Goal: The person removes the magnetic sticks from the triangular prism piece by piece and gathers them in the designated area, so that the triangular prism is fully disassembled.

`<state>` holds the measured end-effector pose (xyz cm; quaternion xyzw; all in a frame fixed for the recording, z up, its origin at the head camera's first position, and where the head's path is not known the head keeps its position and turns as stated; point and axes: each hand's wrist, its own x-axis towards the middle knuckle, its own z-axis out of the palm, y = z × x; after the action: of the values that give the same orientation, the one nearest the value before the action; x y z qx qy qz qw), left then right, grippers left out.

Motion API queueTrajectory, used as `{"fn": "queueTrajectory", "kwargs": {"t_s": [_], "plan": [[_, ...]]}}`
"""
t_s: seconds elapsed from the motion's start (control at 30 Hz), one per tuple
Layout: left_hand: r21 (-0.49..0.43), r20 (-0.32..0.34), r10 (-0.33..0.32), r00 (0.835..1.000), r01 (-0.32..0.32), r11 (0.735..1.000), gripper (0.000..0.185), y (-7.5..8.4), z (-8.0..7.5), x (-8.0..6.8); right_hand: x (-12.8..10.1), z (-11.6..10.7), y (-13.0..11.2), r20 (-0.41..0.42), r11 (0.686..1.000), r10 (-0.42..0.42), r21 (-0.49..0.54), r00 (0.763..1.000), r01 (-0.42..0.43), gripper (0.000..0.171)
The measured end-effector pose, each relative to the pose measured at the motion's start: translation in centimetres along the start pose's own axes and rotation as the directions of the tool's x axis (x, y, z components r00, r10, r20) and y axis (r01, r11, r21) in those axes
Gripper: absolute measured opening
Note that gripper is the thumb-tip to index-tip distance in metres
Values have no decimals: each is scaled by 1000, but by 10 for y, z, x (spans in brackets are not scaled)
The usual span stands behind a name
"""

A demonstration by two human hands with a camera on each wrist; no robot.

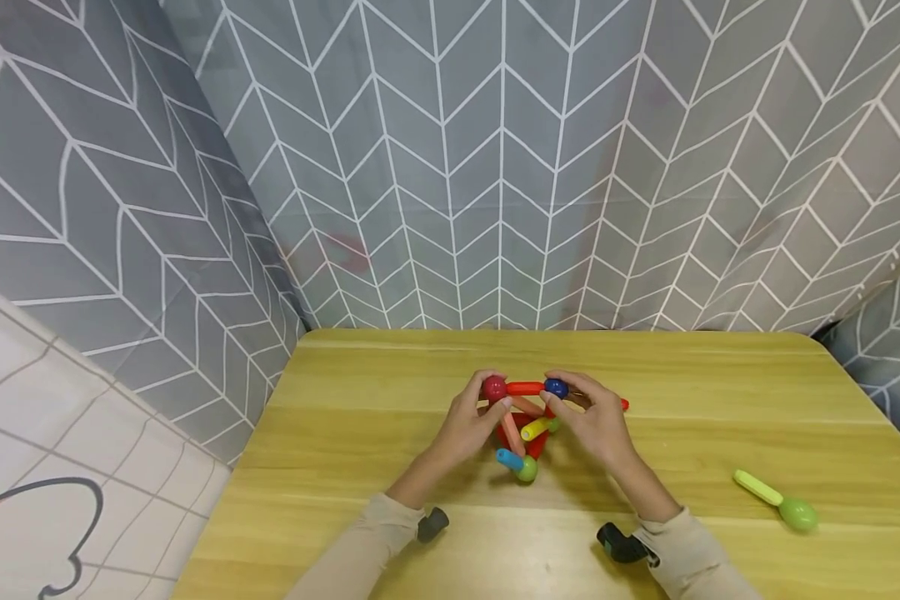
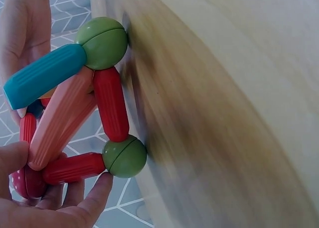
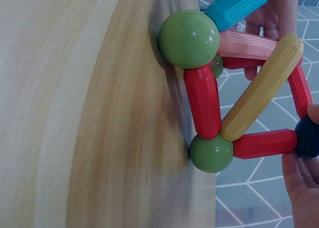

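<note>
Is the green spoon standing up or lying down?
Lying down: the light green plastic spoon lies flat on the yellow wooden table, bowl nearest the camera.

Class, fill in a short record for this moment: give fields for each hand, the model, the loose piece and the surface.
left hand: pinches the red ball at the model's top
right hand: pinches the dark blue ball at the model's top
model: rods and balls; red rod joins the two top balls; green balls rest on the table
loose piece: light green rod with green ball, lying apart to the right
surface: wooden table
</note>
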<state>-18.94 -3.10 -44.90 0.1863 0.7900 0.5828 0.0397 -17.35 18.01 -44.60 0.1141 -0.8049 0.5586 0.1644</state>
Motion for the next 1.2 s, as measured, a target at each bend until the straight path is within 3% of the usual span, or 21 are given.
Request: {"fn": "queueTrajectory", "kwargs": {"t_s": [0.27,0.53,0.83,1.07,1.2], "plan": [[42,16,2,1000,-3,999,39,1,-1,4,2,0,0,-18,1000,-20,-18,1000,20,29],[60,18,0,1000,-1,998,38,2,2,1,4,-2,-2,-8,994,89,58,996,-88,28],[50,8,6,1000,-6,999,38,-1,3,2,6,-4,-2,7,989,115,90,993,-116,30],[55,15,40,999,-41,998,31,-2,5,1,8,-13,-2,-78,991,131,-17,988,-133,28],[35,9,39,999,-39,999,32,-2,4,0,8,-21,-2,-98,988,150,-24,984,-153,29]]}}
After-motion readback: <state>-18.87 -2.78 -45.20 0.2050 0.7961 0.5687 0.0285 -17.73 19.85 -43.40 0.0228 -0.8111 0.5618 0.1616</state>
